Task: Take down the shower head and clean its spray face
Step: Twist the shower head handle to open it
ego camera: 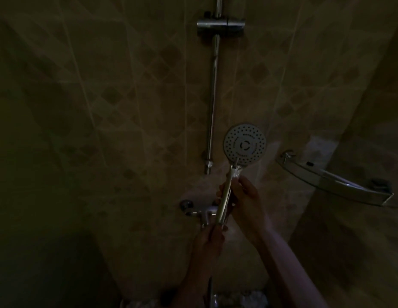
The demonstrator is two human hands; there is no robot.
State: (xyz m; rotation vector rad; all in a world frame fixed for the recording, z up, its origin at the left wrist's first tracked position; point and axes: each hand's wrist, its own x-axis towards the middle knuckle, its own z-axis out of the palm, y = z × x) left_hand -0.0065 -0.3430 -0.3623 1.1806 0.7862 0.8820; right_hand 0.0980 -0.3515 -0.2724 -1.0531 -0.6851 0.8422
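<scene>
- Nearest me, my left hand (208, 241) curls around the bottom end of the shower head (244, 145) handle, near the hose.
- My right hand (242, 201) grips the handle higher up, fingers wrapped around it.
- I hold the shower head off its bracket (220, 25), round spray face turned toward me, beside the rail (212, 112).
- Behind the handle sits the tap (200, 213); a glass shelf (335, 181) hangs to the right.

glass corner shelf (340, 182) sitting off to the right on the tiled wall (118, 103), something small and dark (379, 182) resting near its front end, too dim to make out
</scene>
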